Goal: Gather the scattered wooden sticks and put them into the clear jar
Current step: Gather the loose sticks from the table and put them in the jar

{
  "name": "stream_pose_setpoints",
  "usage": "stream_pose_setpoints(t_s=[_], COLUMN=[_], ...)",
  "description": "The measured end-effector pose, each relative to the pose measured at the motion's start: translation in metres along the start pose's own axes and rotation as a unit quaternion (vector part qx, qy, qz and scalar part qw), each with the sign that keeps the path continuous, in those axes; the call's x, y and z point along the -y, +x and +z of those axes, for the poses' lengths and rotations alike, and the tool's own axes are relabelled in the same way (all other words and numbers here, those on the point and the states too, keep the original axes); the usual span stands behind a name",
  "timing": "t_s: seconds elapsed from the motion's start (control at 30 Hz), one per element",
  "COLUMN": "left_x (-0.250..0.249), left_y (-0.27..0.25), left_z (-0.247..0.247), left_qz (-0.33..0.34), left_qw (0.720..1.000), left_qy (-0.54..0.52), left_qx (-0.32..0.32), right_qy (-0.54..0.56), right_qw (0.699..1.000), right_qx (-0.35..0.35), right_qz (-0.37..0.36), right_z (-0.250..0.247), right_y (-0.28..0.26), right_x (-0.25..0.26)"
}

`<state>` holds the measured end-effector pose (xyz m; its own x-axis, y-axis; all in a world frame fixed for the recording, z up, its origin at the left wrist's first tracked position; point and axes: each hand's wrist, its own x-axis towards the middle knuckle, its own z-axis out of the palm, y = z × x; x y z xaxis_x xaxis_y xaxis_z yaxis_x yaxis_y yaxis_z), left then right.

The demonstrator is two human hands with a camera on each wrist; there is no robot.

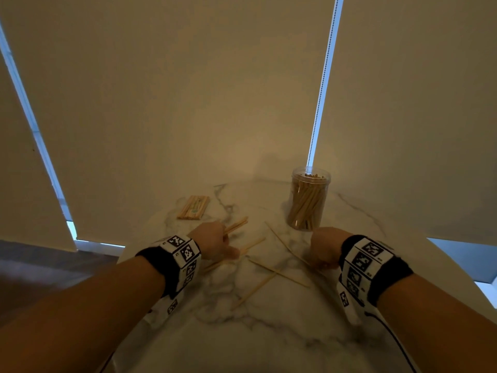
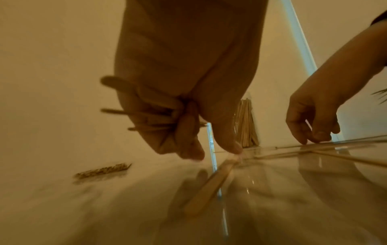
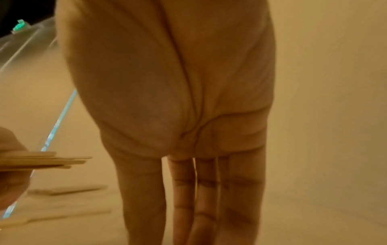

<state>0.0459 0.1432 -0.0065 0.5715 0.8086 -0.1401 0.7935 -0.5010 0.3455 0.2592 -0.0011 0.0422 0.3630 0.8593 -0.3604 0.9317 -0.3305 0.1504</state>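
My left hand grips a bunch of flat wooden sticks in its curled fingers; their ends poke out past the knuckles. Its thumb and forefinger reach down to a flat stick on the marble table. My right hand points straight fingers down onto long thin sticks and holds nothing. More sticks lie crossed between the hands. The clear jar, open and packed with sticks, stands upright just beyond the right hand.
A flat packet of sticks lies at the table's far left. Drawn blinds hang right behind the table. The round table edge curves close on the right.
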Motion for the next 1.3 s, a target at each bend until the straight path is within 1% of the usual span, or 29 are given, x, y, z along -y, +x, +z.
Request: stream_pose_setpoints(t_s=[0.07, 0.17, 0.23, 0.3, 0.37, 0.43, 0.47, 0.53, 0.6, 0.67, 0.7, 0.73, 0.8, 0.87, 0.93, 1.0, 1.07, 1.17, 1.2, 1.23, 1.3], left_x=[-0.004, -0.013, -0.021, -0.028, -0.030, -0.030, -0.030, -0.028, -0.026, -0.029, -0.034, -0.039, -0.051, -0.060, -0.065, -0.068, -0.070, -0.069, -0.067, -0.064, -0.058], left_y=[0.000, 0.001, 0.000, 0.000, -0.001, 0.000, 0.000, 0.001, 0.002, 0.001, -0.001, -0.003, -0.012, -0.020, -0.026, -0.029, -0.031, -0.033, -0.033, -0.033, -0.032], left_z=[0.004, 0.007, 0.006, 0.007, 0.011, 0.011, 0.009, 0.004, 0.000, -0.001, 0.000, 0.001, 0.004, 0.010, 0.020, 0.027, 0.029, 0.026, 0.025, 0.025, 0.026], left_qz=[-0.007, 0.000, 0.006, 0.008, 0.004, 0.000, -0.002, -0.005, -0.012, -0.016, -0.012, -0.001, 0.035, 0.069, 0.090, 0.097, 0.102, 0.099, 0.095, 0.091, 0.087], left_qw=[0.999, 0.998, 0.996, 0.993, 0.993, 0.993, 0.993, 0.994, 0.997, 0.994, 0.992, 0.992, 0.994, 0.992, 0.988, 0.986, 0.985, 0.985, 0.985, 0.985, 0.985], left_qy=[0.033, 0.058, 0.079, 0.098, 0.105, 0.105, 0.103, 0.082, 0.001, -0.096, -0.117, -0.116, -0.075, -0.021, 0.046, 0.089, 0.096, 0.107, 0.108, 0.105, 0.094], left_qx=[0.024, 0.033, 0.051, 0.065, 0.058, 0.047, 0.050, 0.067, 0.070, 0.058, 0.056, 0.058, 0.077, 0.103, 0.113, 0.106, 0.097, 0.092, 0.095, 0.102, 0.118], right_qy=[-0.006, -0.024, -0.014, 0.043, 0.129, 0.162, 0.164, 0.130, 0.076, 0.056, 0.044, 0.017, -0.045, -0.077, -0.067, -0.040, -0.030, -0.067, -0.066, -0.053, -0.011], right_qw=[1.000, 1.000, 1.000, 0.999, 0.991, 0.986, 0.985, 0.988, 0.994, 0.995, 0.996, 0.997, 0.996, 0.995, 0.996, 0.997, 0.997, 0.993, 0.992, 0.993, 0.994], right_qx=[-0.001, 0.000, 0.006, 0.013, 0.021, 0.031, 0.050, 0.085, 0.081, 0.076, 0.075, 0.071, 0.057, 0.052, 0.049, 0.025, -0.003, -0.011, -0.024, -0.027, -0.011], right_qz=[-0.008, -0.008, -0.007, -0.007, 0.001, 0.004, 0.002, -0.008, -0.018, -0.024, -0.029, -0.034, -0.042, -0.043, -0.046, -0.058, -0.068, -0.095, -0.103, -0.106, -0.110], right_z=[0.003, 0.005, 0.005, 0.004, 0.004, 0.005, 0.006, 0.011, 0.014, 0.015, 0.016, 0.015, 0.014, 0.013, 0.011, 0.008, 0.004, -0.003, -0.003, -0.004, -0.001], right_y=[0.000, 0.003, 0.003, 0.003, 0.003, -0.001, -0.003, -0.007, -0.008, -0.009, -0.009, -0.011, -0.015, -0.017, -0.016, -0.013, -0.012, -0.015, -0.016, -0.017, -0.016], right_x=[0.001, 0.007, 0.007, 0.004, -0.002, -0.006, -0.007, -0.005, 0.000, 0.005, 0.007, 0.010, 0.016, 0.019, 0.018, 0.015, 0.014, 0.017, 0.018, 0.020, 0.023])
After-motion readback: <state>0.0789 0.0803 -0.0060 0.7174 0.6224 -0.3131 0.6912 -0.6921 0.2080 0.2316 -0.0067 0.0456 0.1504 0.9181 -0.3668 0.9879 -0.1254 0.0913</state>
